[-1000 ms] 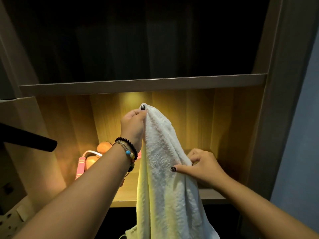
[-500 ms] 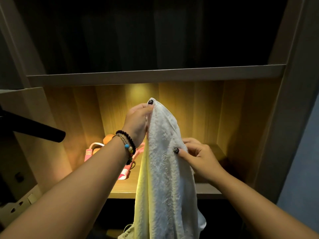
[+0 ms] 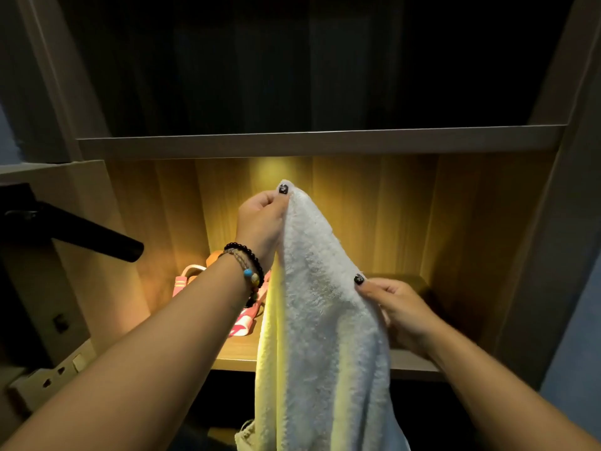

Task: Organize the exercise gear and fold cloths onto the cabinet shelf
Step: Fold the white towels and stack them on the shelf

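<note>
Fingers pinch white towel before lit shelf holding pink gear.

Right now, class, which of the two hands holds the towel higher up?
The left hand, the one with wrist beads, pinches the towel at its top corner; the right hand grips its edge lower down.

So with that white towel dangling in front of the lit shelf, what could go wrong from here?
The towel is held only by pinches: the left hand at its top corner, the right hand at one edge. Most of it hangs loose below the shelf, so it may fold unevenly or slip free. Swung inward, it could also drag across the pink gear already lying on the shelf's left side and knock it about.
</note>
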The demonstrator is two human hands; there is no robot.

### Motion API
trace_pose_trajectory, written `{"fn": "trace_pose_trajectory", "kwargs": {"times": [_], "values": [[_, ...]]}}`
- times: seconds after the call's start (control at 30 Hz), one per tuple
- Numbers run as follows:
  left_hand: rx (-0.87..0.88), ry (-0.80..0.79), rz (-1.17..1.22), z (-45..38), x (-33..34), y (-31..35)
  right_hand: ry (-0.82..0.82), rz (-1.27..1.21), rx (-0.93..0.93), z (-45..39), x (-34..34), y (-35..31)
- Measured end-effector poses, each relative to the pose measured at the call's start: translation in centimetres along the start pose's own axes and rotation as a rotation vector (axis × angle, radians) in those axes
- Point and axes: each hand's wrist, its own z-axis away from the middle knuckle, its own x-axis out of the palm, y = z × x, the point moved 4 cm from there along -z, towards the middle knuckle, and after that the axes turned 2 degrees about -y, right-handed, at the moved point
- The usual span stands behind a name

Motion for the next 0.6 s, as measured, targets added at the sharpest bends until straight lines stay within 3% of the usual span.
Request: {"fn": "trace_pose_trajectory", "kwargs": {"times": [0.2, 0.27, 0.37, 0.43, 0.6], "values": [[0.041, -0.047, -0.136, 0.3, -2.2, -2.0, -0.074, 0.507, -0.069, 1.1, -3.8, -4.7], [0.040, -0.043, -0.145, 0.3, -2.4, -2.2, 0.030, 0.609, -0.209, 1.5, -4.5, -7.2], [0.044, -0.008, -0.133, 0.5, -1.8, -2.2, 0.295, 0.806, -0.565, 2.3, -4.6, -10.7], [0.001, 0.030, -0.079, 0.7, -1.2, -2.3, 0.364, 0.944, -0.715, 2.6, -3.7, -11.5], [-0.124, 0.056, 0.075, 1.3, 0.7, -3.1, 0.431, 1.308, -0.676, 2.9, -4.7, -9.4]]}}
